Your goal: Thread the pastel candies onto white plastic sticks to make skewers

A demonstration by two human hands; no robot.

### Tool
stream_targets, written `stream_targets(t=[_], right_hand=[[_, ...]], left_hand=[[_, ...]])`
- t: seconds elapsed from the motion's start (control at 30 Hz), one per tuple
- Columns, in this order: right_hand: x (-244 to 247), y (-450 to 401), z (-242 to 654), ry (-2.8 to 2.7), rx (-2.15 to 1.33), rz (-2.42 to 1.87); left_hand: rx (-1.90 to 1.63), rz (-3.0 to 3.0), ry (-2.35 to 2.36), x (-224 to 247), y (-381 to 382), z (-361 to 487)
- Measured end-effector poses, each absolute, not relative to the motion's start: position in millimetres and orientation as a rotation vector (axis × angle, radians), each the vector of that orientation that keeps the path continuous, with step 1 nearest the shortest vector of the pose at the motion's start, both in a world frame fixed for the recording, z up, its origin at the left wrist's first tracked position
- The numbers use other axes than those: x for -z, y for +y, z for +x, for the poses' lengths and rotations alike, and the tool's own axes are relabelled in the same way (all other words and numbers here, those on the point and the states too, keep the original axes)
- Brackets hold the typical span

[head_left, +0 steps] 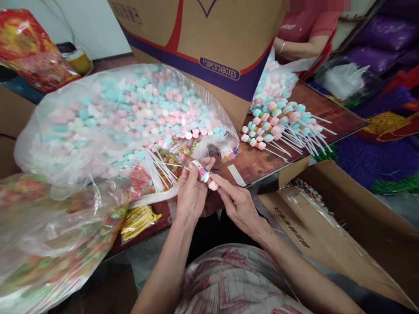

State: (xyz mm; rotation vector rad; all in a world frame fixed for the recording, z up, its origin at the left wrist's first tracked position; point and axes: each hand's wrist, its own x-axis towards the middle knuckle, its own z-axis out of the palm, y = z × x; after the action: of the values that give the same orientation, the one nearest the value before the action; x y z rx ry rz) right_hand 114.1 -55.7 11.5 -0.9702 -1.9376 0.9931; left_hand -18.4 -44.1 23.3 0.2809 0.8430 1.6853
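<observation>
The reddish-brown table (254,166) leaves room right of centre before its slanting near edge; mid-frame, the curled left hand (191,194) grips a pink, blue and white marshmallow skewer (204,176); the right hand (238,201), fingers bent, holds its pink end.

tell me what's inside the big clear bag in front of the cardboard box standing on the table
The big clear bag holds many pink, blue and white sweets. Any beneath the outer layer are covered and cannot be seen.
</observation>
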Motion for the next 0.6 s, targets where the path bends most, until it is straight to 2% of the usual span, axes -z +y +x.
stream_targets(t=[0.23,0.47,0.6], right_hand=[[-1,-67,112,-2.023,-0.878,-1.050],[-9,-60,112,-1.728,-1.315,-0.910],[-14,-53,113,-1.580,-1.415,-0.895]], left_hand=[[-1.687,0.262,0.935,-27,-45,-9],[-1.667,0.291,0.858,-27,-46,-11],[-1.624,0.318,0.821,-28,-45,-13]])
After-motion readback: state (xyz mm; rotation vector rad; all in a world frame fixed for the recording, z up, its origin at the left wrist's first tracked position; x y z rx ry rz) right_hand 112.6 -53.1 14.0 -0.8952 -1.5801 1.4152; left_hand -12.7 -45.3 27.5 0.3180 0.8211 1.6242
